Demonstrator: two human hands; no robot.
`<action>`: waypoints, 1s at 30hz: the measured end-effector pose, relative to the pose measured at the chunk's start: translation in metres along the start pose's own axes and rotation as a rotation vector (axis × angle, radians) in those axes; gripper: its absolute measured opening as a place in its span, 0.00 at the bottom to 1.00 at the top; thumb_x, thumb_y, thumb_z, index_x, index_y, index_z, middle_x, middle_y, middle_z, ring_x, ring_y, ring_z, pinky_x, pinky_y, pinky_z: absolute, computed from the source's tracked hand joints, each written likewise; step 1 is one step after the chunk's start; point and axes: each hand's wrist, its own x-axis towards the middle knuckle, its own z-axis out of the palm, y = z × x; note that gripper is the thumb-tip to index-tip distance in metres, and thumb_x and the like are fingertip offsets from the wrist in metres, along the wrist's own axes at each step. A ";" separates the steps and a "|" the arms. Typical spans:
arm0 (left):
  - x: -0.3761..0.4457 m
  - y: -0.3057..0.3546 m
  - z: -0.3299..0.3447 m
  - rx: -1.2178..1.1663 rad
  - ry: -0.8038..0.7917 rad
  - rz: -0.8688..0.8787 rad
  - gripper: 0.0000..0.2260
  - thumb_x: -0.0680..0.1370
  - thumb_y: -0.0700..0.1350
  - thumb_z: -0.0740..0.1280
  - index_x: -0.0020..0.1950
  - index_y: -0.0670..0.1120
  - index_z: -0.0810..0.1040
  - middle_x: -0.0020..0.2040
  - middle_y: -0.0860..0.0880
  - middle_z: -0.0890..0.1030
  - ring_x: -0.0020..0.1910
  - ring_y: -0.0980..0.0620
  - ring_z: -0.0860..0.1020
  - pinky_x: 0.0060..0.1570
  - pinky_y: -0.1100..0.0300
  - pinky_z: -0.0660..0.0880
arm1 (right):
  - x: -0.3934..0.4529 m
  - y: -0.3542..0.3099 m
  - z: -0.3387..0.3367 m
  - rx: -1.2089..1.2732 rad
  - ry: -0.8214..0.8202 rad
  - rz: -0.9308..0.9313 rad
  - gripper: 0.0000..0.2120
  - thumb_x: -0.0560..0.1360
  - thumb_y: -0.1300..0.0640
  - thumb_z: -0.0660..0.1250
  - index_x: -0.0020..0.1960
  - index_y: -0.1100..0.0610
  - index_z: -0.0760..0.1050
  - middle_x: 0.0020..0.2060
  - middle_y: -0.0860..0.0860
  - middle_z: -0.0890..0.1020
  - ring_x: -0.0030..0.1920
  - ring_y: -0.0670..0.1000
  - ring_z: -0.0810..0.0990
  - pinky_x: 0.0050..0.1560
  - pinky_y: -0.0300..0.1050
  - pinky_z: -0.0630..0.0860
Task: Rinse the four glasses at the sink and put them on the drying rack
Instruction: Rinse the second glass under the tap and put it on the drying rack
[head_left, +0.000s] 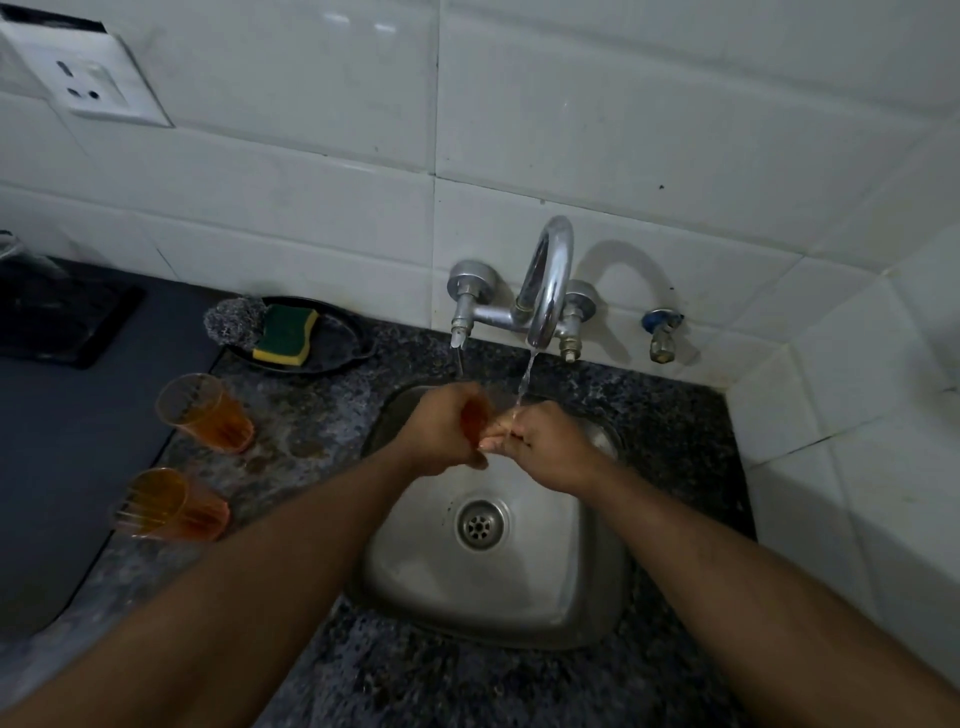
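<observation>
Over the steel sink (545, 597) my left hand (441, 436) grips an orange see-through glass (474, 418), mostly hidden by my fingers. My right hand (545, 447) touches the glass's rim side, fingers curled, under the thin water stream (525, 382) from the chrome tap (548, 280). An upright orange glass (205, 410) stands on the granite counter to the left of the sink. Nearer me, two more orange glasses (171, 506) sit close together, blurred, possibly nested.
A black dish (337, 353) with a green-yellow sponge (285, 332) and steel scrubber (234, 322) sits behind the glasses. A dark grey mat (67, 441) and a black tray (62, 322) lie at left. A small valve (661, 338) and white tiled walls stand at back and right.
</observation>
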 end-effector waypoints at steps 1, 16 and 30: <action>-0.002 0.001 0.006 -0.002 0.096 0.024 0.27 0.58 0.40 0.86 0.54 0.49 0.82 0.48 0.53 0.84 0.47 0.53 0.83 0.46 0.53 0.83 | -0.001 0.000 0.002 0.036 0.010 0.015 0.06 0.78 0.55 0.75 0.52 0.57 0.88 0.48 0.48 0.89 0.44 0.36 0.81 0.51 0.31 0.75; 0.004 0.004 0.000 -0.156 -0.142 -0.087 0.33 0.60 0.31 0.84 0.62 0.47 0.82 0.55 0.53 0.85 0.54 0.56 0.83 0.56 0.59 0.81 | 0.009 -0.010 -0.002 0.242 0.402 0.391 0.20 0.60 0.71 0.82 0.36 0.49 0.79 0.29 0.43 0.80 0.29 0.38 0.79 0.31 0.40 0.77; 0.010 0.003 -0.008 -0.010 -0.430 -0.029 0.23 0.62 0.26 0.72 0.50 0.49 0.82 0.44 0.50 0.83 0.47 0.46 0.83 0.41 0.53 0.80 | 0.018 -0.025 -0.005 0.046 0.085 0.479 0.13 0.71 0.69 0.74 0.32 0.58 0.75 0.28 0.54 0.78 0.23 0.51 0.80 0.22 0.42 0.77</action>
